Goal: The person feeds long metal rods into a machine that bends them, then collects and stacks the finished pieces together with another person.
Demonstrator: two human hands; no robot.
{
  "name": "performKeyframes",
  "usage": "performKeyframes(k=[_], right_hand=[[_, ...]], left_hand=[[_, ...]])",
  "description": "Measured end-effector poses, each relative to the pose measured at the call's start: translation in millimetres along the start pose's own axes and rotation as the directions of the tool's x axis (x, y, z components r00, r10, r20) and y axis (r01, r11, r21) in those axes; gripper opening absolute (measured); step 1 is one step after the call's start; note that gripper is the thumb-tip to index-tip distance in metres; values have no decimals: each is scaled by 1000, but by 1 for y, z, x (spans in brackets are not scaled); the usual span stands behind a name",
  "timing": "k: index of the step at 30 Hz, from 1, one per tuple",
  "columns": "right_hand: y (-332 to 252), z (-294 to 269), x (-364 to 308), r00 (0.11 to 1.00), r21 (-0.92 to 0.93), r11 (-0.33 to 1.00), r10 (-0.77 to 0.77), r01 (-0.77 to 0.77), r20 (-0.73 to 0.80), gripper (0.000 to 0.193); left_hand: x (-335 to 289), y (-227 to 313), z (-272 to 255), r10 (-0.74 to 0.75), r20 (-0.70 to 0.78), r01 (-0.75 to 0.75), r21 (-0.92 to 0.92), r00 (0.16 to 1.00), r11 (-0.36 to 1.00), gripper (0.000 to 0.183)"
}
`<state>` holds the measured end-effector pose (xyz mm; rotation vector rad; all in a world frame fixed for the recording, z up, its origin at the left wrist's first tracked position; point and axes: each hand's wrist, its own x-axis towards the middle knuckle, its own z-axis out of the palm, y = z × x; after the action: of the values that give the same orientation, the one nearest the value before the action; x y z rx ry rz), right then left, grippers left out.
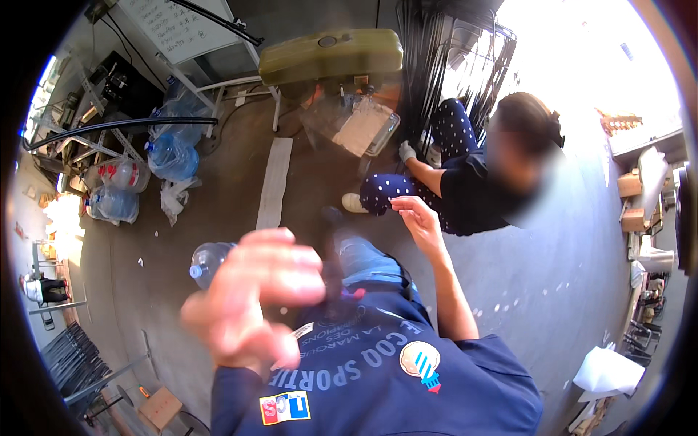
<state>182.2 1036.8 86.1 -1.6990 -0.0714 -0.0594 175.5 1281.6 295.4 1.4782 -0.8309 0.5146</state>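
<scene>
My left hand [251,298] is raised close to the camera, smeared by motion. Its thumb and fingers stand apart in a loose curve, and nothing shows between them. Just behind it, a clear plastic water bottle [211,261] lies partly covered by the fingers. My right hand [419,218] is lifted farther out, fingers loosely bent and apart, with no object visible in it. In the picture it is beside the polka-dot trousers [383,191] of a co-worker, whose gloved hand [407,151] is separate from mine.
Ahead is a greenish-yellow rounded tank [331,58] near a tray with cardboard [363,127]. A pale strip [274,185] lies on the floor. Large water bottles [173,154] stand at the left. Black metal rods [429,65] lean behind the co-worker. A white bag [609,372] is at the right.
</scene>
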Motion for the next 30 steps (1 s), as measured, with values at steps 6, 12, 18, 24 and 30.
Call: performKeyframes(k=[6,12,18,24,30], right_hand=[[23,2,99,990,78,996,-36,46,-135,27],[-10,15,194,991,98,986,-136,133,20,24],[-18,38,222,969,79,977,-206,197,137,22],[5,43,228,994,-2,997,-73,73,86,26],[42,-1,220,982,186,982,64,-30,-178,26]], left_hand=[[87,-23,6,133,26,-126,-197,991,972,44],[121,-75,-14,471,-250,-517,-170,846,839,62],[151,-106,-24,578,-367,-615,23,728,789,63],[170,-144,-35,482,20,-479,-93,876,873,61],[152,-233,-37,-104,303,73,112,947,991,22]])
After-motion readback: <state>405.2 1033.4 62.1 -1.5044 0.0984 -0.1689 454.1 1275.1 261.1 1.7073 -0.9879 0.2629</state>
